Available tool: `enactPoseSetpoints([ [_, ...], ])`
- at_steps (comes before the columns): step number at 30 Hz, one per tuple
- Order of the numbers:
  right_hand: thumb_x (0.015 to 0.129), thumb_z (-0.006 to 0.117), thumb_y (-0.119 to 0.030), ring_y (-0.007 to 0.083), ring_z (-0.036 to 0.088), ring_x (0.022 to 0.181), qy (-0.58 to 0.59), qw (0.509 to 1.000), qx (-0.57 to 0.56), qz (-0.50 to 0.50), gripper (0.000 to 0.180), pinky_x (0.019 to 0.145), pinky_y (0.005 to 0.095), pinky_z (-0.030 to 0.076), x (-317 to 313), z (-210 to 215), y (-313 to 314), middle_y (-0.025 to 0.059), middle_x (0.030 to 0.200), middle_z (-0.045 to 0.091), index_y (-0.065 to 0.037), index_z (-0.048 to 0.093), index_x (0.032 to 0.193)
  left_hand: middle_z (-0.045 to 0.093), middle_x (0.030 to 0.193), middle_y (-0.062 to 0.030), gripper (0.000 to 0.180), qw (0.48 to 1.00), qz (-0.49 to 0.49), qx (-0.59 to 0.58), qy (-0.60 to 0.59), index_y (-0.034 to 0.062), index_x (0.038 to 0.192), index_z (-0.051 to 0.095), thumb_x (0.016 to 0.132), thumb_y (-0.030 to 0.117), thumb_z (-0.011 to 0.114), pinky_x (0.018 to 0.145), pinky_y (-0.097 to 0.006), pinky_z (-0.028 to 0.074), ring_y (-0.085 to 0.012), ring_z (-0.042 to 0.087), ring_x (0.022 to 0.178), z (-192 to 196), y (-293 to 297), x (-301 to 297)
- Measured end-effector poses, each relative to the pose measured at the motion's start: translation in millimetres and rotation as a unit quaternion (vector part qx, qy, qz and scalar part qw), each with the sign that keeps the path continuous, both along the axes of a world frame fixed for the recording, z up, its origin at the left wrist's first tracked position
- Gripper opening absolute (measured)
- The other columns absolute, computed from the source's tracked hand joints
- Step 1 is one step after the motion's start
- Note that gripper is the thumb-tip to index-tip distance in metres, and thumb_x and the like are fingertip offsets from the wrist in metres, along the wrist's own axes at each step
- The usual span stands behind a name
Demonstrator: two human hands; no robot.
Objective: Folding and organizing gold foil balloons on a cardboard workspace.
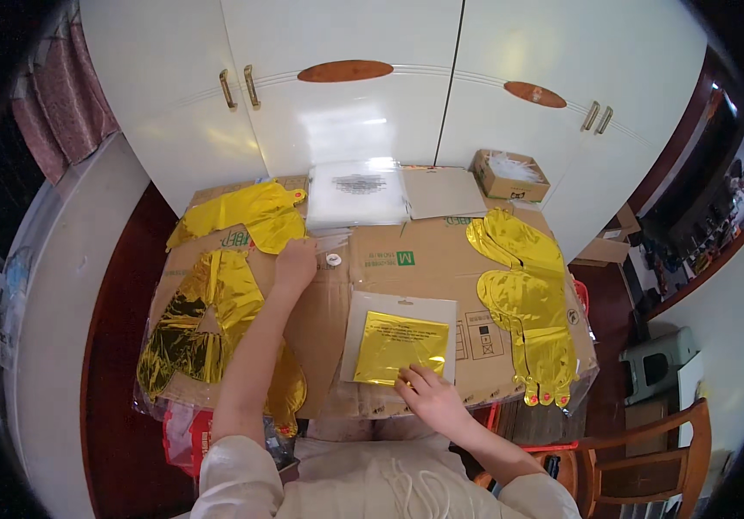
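My left hand (294, 262) reaches forward and rests at the edge of a flat gold foil balloon (246, 214), beside a clear plastic bag; its fingers look curled, and what they grip I cannot tell. My right hand (431, 394) lies near the front edge, fingertips on a clear packet holding a folded gold foil piece (400, 346). Both hands work on a flattened cardboard sheet (441, 259) used as a table top. A stack of clear bags (356, 192) lies at the back middle.
More gold foil balloons lie at the left (203, 324) and right (528, 303). A small open cardboard box (510, 176) sits at the back right. White cupboard doors (346, 95) stand behind. A wooden chair (649, 450) is at the lower right.
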State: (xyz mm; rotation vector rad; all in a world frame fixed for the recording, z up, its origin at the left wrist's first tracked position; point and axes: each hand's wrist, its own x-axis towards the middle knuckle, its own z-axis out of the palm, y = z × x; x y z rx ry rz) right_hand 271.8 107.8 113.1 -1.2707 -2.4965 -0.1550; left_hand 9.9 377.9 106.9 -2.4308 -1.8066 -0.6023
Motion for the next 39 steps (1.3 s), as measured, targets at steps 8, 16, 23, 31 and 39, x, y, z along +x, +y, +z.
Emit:
enactPoseSetpoints([
  [8, 0.075, 0.061, -0.017, 0.0232, 0.061, 0.104, -0.005, 0.998, 0.037, -0.047, 0.029, 0.078, 0.0306, 0.054, -1.7, -6.7, -5.9, 0.0082, 0.109, 0.063, -0.006, 0.061, 0.102, 0.063, 0.085, -0.0149, 0.011, 0.995, -0.021, 0.066, 0.074, 0.005, 0.086, 0.063, 0.082, 0.015, 0.059, 0.073, -0.041, 0.053, -0.0313, 0.063, 0.085, -12.5, 0.8, -10.5],
  [16, 0.077, 0.067, -0.016, 0.0218, 0.063, 0.102, 0.011, 0.998, 0.039, -0.051, 0.023, 0.074, 0.0311, 0.054, -0.4, -10.3, -6.7, 0.0057, 0.105, 0.064, -0.008, 0.061, 0.098, 0.064, 0.079, -0.0144, 0.01, 0.969, -0.073, -0.15, -0.185, 0.0052, 0.085, 0.063, 0.08, 0.014, 0.063, 0.066, -0.041, 0.049, -0.0319, 0.064, 0.075, 49.9, -186.7, -5.4],
  [23, 0.076, 0.065, -0.015, 0.0233, 0.061, 0.105, 0.032, 0.998, 0.013, -0.056, 0.024, 0.076, 0.0322, 0.055, -2.1, -9.6, -6.7, 0.0082, 0.108, 0.064, -0.006, 0.061, 0.098, 0.064, 0.079, -0.0129, 0.01, 0.974, -0.084, -0.095, -0.186, 0.004, 0.083, 0.063, 0.075, 0.007, 0.067, 0.067, -0.041, 0.05, -0.0314, 0.063, 0.076, 16.1, -284.2, -16.7],
  [31, 0.077, 0.065, -0.015, 0.0233, 0.061, 0.104, 0.033, 0.998, 0.019, -0.055, 0.023, 0.074, 0.0318, 0.055, -1.3, -11.0, -6.0, 0.0076, 0.107, 0.064, -0.006, 0.061, 0.097, 0.061, 0.076, -0.01, 0.011, 0.984, -0.082, -0.014, -0.157, 0.0054, 0.083, 0.062, 0.074, 0.005, 0.068, 0.064, -0.038, 0.051, -0.0282, 0.062, 0.072, -3.9, -283.1, 1.9],
  [39, 0.076, 0.07, -0.015, 0.0226, 0.064, 0.101, 0.031, 0.998, 0.031, -0.055, 0.023, 0.071, 0.032, 0.055, 0.2, -13.5, -8.0, 0.0049, 0.105, 0.065, -0.008, 0.06, 0.096, 0.057, 0.077, -0.0078, 0.013, 0.993, -0.083, 0.013, -0.077, 0.0072, 0.081, 0.058, 0.072, 0.007, 0.068, 0.063, -0.035, 0.052, -0.0251, 0.061, 0.076, -13.9, -270.8, 25.9],
])
